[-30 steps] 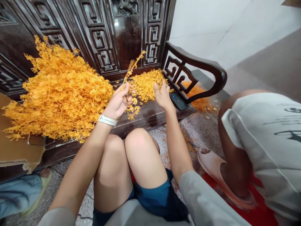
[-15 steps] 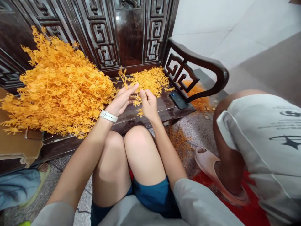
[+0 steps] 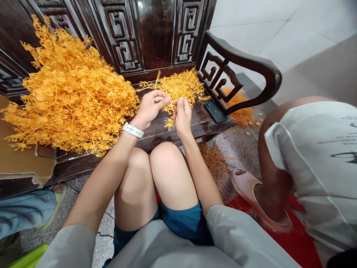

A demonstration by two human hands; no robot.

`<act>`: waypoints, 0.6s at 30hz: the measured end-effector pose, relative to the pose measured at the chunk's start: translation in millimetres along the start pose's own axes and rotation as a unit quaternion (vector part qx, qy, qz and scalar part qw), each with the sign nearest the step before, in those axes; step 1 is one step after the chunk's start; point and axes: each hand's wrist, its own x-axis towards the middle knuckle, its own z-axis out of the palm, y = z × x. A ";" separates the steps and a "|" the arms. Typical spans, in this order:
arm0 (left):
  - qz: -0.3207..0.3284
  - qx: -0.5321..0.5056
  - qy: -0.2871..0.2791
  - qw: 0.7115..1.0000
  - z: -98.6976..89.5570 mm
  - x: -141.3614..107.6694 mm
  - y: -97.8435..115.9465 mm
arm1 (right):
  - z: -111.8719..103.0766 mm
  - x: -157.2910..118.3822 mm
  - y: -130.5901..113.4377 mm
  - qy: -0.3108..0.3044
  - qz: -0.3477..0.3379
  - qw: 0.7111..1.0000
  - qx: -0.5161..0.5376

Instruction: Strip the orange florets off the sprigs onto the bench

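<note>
My left hand (image 3: 152, 108), with a white watch band (image 3: 133, 130) at its wrist, pinches thumb and fingers together over the bench. Close beside it, my right hand (image 3: 183, 117) is also closed in a pinch. Between their fingertips is an orange plastic flower sprig (image 3: 170, 122), its branched end hanging below. A thin orange stem (image 3: 158, 77) sticks up behind my left hand. Beyond the hands lies a low pile of small orange plastic pieces (image 3: 185, 85). To the left rises a big heap of branched orange sprigs (image 3: 80, 93).
The dark carved wooden bench (image 3: 200, 128) has a curved armrest (image 3: 251, 65) on the right. A phone (image 3: 215, 112) lies by it. A cardboard box (image 3: 25, 163) stands at the left. Orange scraps (image 3: 214, 160) litter the floor. Another person's leg (image 3: 275, 171) is at right.
My left fingers have gone from stretched out to pinched, and the two hands' fingertips have come together. The upright orange strands by my left hand have dropped lower. The view has tilted slightly.
</note>
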 end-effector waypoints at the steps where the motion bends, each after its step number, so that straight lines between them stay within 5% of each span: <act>1: -0.007 0.003 -0.003 1.000 -0.6 0.2 0.8 | 0.9 -0.7 -0.8 0.026 -0.005 1.000 0.007; 13: -0.084 -0.077 -0.008 0.993 14.5 -11.5 13.9 | 10.6 -5.5 0.8 0.019 -0.001 0.998 0.057; 18: -0.080 -0.135 0.040 0.987 24.4 -11.6 17.0 | 22.5 -2.1 -3.6 0.031 0.037 0.985 0.168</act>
